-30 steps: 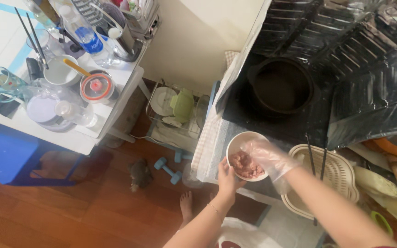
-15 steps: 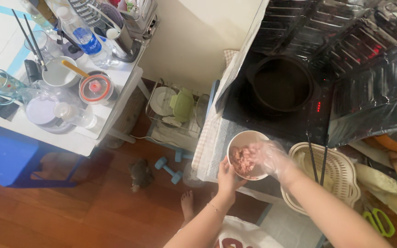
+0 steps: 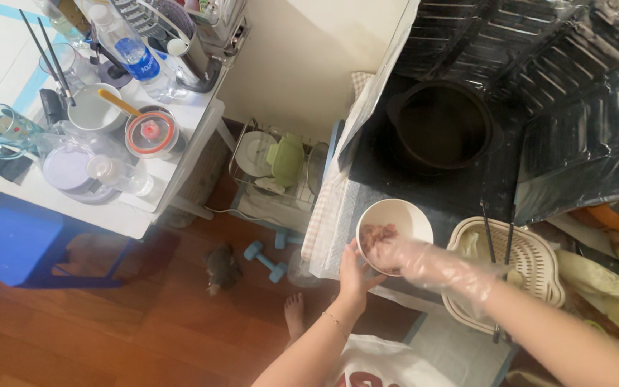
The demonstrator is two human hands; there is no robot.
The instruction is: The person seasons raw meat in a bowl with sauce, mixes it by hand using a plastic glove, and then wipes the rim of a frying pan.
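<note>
white bowl [image 3: 402, 215] gripped by left hand [image 3: 354, 276]; gloved right hand [image 3: 402, 256] clutching mince [image 3: 375, 235], fingertips hidden.

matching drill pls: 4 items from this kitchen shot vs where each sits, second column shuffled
1 minced meat
2 dark pot
3 chopsticks
4 blue dumbbells

A on the wooden floor
B on the black cooktop
C across the cream basket
D in the white bowl

Pairs: 1-D, 2-B, 3-C, 4-A

A cramped home kitchen: black pot [image 3: 442, 129] on foil-lined stove [image 3: 467, 193] (dish rack [image 3: 274, 172] on floor nearby)
</note>
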